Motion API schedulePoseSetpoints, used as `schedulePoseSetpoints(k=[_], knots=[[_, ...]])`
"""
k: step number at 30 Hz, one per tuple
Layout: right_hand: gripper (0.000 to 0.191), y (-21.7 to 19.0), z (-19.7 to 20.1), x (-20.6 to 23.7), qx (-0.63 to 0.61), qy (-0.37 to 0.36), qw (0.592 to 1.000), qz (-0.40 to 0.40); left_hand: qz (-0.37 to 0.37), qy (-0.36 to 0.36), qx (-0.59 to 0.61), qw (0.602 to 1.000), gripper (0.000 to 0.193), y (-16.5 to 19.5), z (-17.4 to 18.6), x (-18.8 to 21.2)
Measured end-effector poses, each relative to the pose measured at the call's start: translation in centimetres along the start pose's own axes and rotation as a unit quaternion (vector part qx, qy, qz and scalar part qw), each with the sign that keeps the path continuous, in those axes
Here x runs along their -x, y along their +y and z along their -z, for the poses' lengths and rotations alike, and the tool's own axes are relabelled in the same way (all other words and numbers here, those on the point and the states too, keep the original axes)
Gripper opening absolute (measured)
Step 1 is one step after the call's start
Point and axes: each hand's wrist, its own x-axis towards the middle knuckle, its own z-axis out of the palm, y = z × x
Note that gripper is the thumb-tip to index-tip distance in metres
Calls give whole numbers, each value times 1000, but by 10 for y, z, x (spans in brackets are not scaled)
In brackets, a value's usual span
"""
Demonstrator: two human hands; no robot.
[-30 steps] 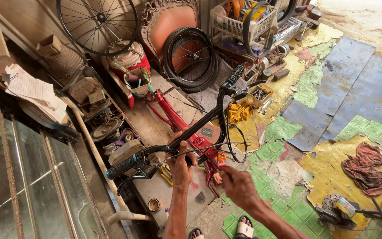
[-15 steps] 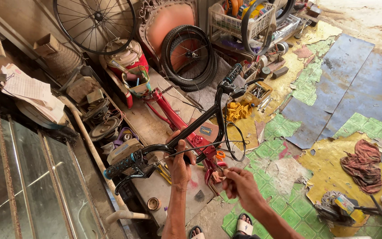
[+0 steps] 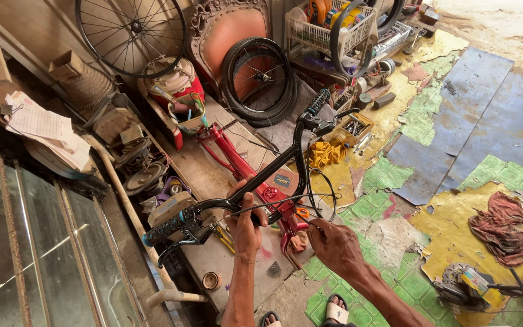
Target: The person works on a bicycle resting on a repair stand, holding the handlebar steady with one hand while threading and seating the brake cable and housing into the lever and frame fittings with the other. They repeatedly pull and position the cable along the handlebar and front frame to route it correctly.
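A red bicycle frame (image 3: 234, 160) stands in front of me with a black handlebar (image 3: 289, 160) across it, rubber grips at both ends. My left hand (image 3: 244, 223) is wrapped around the handlebar close to the stem. My right hand (image 3: 334, 245) sits just right of the red fork (image 3: 290, 230) and pinches a thin black cable (image 3: 323, 195) that loops up toward the bar. The brake lever (image 3: 180, 245) hangs under the near grip.
Bicycle wheels (image 3: 129, 33) and a tyre (image 3: 260, 79) lean at the back near an ornate chair. A tray of small parts (image 3: 353, 128), a yellow rag (image 3: 325, 154), a red cloth (image 3: 500, 227), a power tool (image 3: 464, 284) and a glass counter (image 3: 37, 254) surround me.
The view has shifted slightly. My right hand has moved a little up and left along the cable; my left hand stays on the handlebar.
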Motion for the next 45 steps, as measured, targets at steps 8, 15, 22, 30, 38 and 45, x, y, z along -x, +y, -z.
schedulePoseSetpoints(k=[8, 15, 22, 30, 38, 45], knots=[[23, 21, -5, -11, -80, -59, 993, -66, -7, -6, -5, 1000, 39, 0, 1, 0], [19, 20, -10, -8, 124, -29, 986, 105, -7, -6, 3, 1000, 39, -3, 3, -2], [16, 15, -8, -20, -90, -42, 994, -46, -2, 0, 3, 1000, 40, -6, 1, -5], [21, 18, -2, -24, -563, -124, 751, -322, -4, 0, 1, 1000, 41, -6, 0, -6], [18, 3, -4, -7, -120, 71, 989, 42, 2, 5, 1, 1000, 41, -4, -1, -6], [20, 17, -9, -3, 94, 51, 983, 147, -3, 3, -3, 1000, 40, -4, -4, -5]])
